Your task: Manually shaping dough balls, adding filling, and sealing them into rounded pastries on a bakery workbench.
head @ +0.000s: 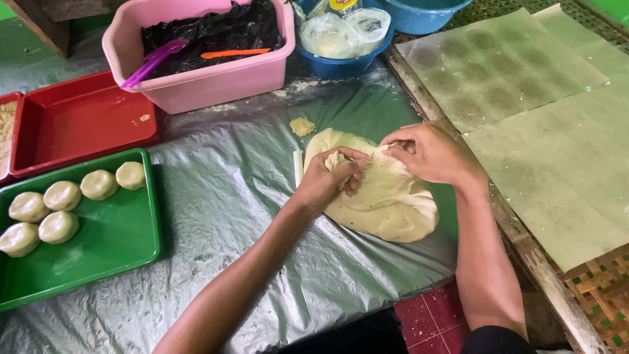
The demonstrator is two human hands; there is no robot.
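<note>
Head view: the dough mass (pixel 380 193) lies on the plastic-covered bench (pixel 229 196), right of the green tray (pixel 124 242) of shaped balls (pixel 62 195). Left hand (pixel 324 180) fingers clench a portion; right hand (pixel 429 154) fingers pinch the mass, steadying it.

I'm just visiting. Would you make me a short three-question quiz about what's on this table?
1. True or false: the green tray holds six dough balls.
2. Which hand pinches a piece off the big dough mass: a) left hand b) right hand c) both?
3. Fill in: the purple scoop and the orange tool lie in the ____ tub.

Key: 1 true. 2 c. 3 pink.
</note>
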